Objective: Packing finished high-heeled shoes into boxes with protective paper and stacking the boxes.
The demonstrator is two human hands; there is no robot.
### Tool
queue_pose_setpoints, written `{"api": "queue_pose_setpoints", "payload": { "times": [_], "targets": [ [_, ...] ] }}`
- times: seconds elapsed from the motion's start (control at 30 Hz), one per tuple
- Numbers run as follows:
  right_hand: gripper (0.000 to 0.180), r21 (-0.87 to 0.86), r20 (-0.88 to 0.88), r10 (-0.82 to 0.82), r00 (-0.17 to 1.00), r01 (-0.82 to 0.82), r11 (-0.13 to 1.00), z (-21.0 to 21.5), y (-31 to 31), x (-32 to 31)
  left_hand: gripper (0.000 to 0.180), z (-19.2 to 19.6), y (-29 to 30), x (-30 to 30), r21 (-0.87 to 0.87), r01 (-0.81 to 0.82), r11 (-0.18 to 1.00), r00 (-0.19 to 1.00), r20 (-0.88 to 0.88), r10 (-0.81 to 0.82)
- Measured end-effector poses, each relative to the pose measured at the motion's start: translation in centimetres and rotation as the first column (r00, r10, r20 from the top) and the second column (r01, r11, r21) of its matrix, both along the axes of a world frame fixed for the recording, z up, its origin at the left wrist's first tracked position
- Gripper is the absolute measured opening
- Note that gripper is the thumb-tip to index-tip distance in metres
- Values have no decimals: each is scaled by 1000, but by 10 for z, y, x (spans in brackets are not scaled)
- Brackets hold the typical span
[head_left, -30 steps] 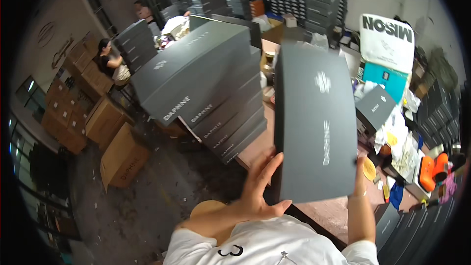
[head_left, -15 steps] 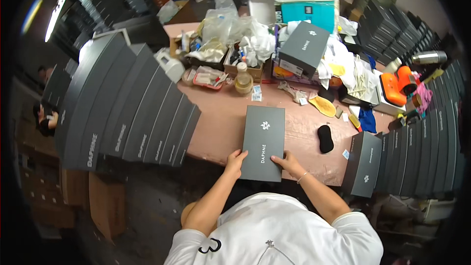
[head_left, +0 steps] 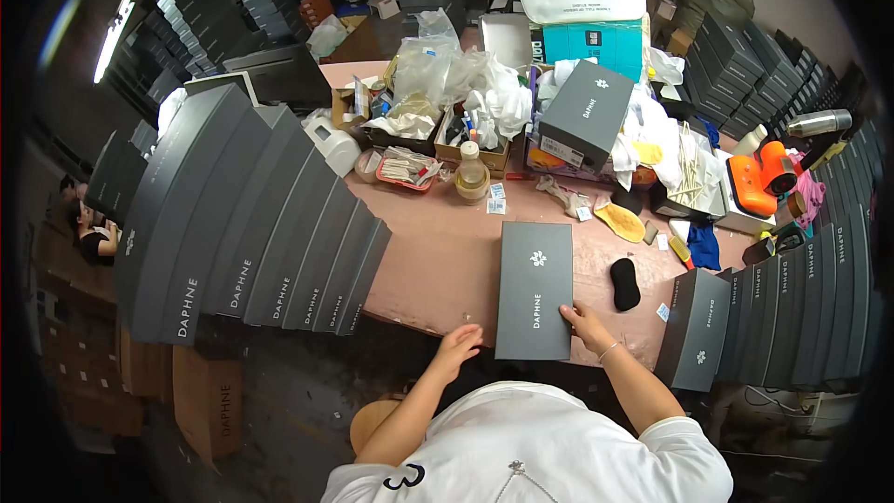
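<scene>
A closed dark grey shoebox [head_left: 535, 265] with a pale flower emblem lies lid up at the table's front edge. My right hand [head_left: 587, 328] grips its near right side, thumb on the lid and the other fingers mostly hidden. Just left of the box, my left hand [head_left: 459, 349] is apart from it and holds nothing, its fingers stretched toward the box. To the right of the box lies a black oval pad or case [head_left: 625, 284].
Tall shoebox stacks rise on the left [head_left: 251, 224] and right [head_left: 792, 307] of the pink table [head_left: 428, 261]. Behind are a bottle [head_left: 471, 177], a yellow insole [head_left: 620, 222], plastic bags [head_left: 438, 65], another grey shoebox [head_left: 587, 116] and an orange device [head_left: 759, 177]. Someone sits at far left.
The shoebox has shifted right relative to the black pad, with my right hand still on it. My left hand has let go of its left side and dropped lower. The view has tilted slightly.
</scene>
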State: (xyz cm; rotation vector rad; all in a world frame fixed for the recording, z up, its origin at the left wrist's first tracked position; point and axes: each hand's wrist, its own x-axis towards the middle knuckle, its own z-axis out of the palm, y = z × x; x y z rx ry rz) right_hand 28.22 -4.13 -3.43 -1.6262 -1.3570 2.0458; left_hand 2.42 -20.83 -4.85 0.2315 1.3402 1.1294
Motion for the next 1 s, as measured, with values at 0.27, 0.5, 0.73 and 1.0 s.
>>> {"api": "queue_pose_setpoints", "payload": {
  "times": [0.27,0.5,0.73,1.0],
  "targets": [
    [43,245,-135,374,918,-335,910,-28,-16,-112,31,3,-64,-30,-5,-87,996,944,-320,81],
    [30,759,23,518,855,-352,548,70,65,-171,56,-34,-124,25,-252,290,923,354,-868,-349],
    [27,921,379,426,822,-380,-86,152,216,-290,60,-42,-97,30,-347,119,930,424,-829,-364],
    [29,28,999,33,21,-975,-219,50,339,-430,52,-29,-75,15,-441,65,895,480,-773,-415]
  ]
}}
